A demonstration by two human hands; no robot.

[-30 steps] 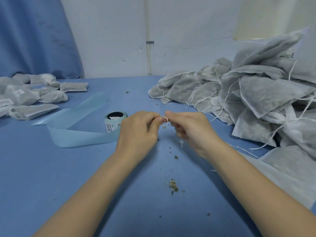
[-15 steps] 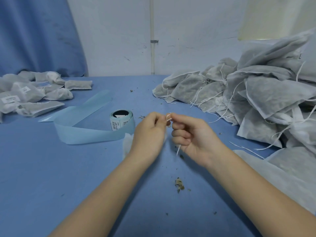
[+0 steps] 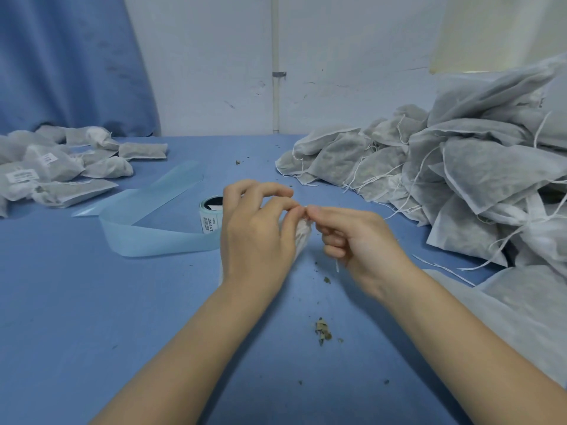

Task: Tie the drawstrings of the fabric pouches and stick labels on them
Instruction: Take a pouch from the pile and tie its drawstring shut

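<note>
While both hands pinch its drawstring, the pouch hangs neck-up — upright.

Left hand & right hand pinch white drawstring above a pouch, fingertips touching, over blue table; label roll just left, untied pouches heaped right.

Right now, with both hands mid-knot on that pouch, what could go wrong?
The thin white drawstring is pinched only at the fingertips of the left hand and right hand; it may slip from that grip. Dried herb crumbs lie on the blue tablecloth, so the white fabric pouch might spill more.
</note>
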